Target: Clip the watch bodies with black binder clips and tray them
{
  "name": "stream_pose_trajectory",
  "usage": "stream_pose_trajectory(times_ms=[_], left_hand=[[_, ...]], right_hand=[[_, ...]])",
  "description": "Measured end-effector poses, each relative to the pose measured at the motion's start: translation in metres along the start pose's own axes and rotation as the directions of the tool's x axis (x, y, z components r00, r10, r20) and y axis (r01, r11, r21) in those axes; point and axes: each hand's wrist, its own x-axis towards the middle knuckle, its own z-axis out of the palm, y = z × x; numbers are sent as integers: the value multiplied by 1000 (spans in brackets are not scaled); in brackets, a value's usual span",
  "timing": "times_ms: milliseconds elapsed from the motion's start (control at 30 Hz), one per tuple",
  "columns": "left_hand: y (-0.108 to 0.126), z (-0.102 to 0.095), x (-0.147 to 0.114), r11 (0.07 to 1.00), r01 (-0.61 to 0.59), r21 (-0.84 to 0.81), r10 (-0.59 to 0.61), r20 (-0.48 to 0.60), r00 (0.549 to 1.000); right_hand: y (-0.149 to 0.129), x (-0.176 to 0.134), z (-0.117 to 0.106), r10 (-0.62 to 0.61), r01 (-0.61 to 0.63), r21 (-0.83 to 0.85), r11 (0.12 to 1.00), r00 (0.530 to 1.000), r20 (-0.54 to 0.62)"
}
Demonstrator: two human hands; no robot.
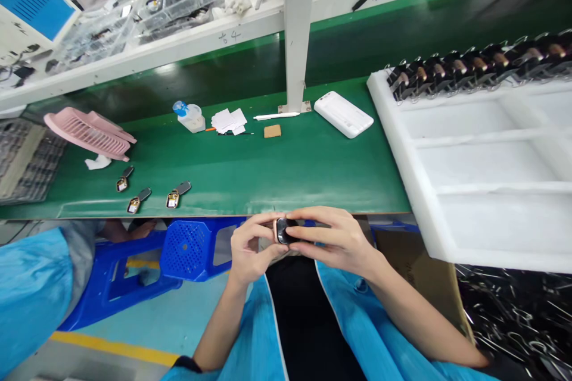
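A small smartwatch case (282, 231) with a dark glossy face and a gold-toned rim is held just off the bench's front edge. My left hand (250, 250) pinches its left side between thumb and fingers. From the right, my right hand (339, 238) closes on it too, fingertips lying over the face and covering part of it. Three opened watch cases lie on the green bench to the left: one watch (173, 199), a second watch (133, 205) and a third watch (121, 183). Each has its dark screen folded out to the upper right.
On the green bench (313, 172) are a pink plastic basket (89, 131), a bottle (192, 118), paper slips (229, 121), a white pen (276, 116) and a white power bank (343, 114). A foam tray (415, 190) bears clipped watches at right. Binder clips (518, 315) fill a box below.
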Motion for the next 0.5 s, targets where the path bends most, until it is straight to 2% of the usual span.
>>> stream_pose_trajectory(times_ms=[500], left_hand=[[1,2,-1,999,3,32,-2,-14,1000]], right_hand=[[0,-2,1,-2,2,-4,1000,1000,1]])
